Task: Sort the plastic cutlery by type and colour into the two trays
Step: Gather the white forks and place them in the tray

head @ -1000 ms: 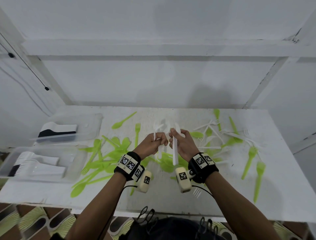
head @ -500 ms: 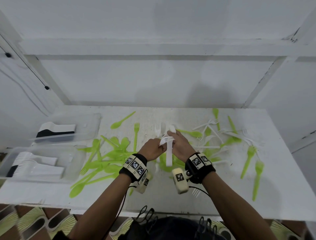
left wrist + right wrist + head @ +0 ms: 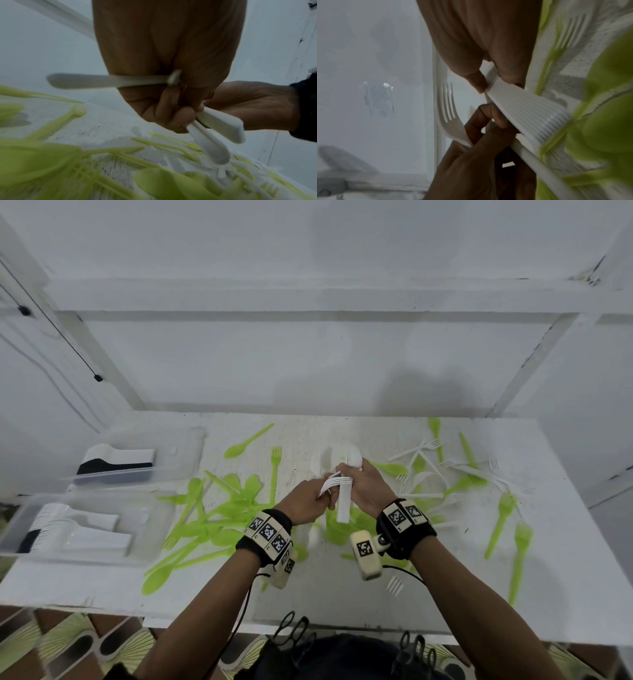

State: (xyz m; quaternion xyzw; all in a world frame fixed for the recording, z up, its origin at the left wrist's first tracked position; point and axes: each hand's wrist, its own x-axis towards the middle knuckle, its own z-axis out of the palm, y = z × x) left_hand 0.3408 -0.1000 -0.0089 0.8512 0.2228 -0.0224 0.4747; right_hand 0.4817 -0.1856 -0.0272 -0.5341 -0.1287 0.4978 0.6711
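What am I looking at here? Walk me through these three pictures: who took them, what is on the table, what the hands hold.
No machine here: a person works with bare hands, wearing one camera on the head and one on each wrist band.

The head view looks down at a white table. Green cutlery and white forks lie scattered over it. At its left edge stand two clear trays, each already holding stacked white cutlery.

The left hand grips a few white forks. The right hand grips a stack of white handles, seen edge-on as a ribbed block in the right wrist view.

The left wrist view looks along the left hand at its fingers; the right wrist view does the same for the right hand. Both are blurred.
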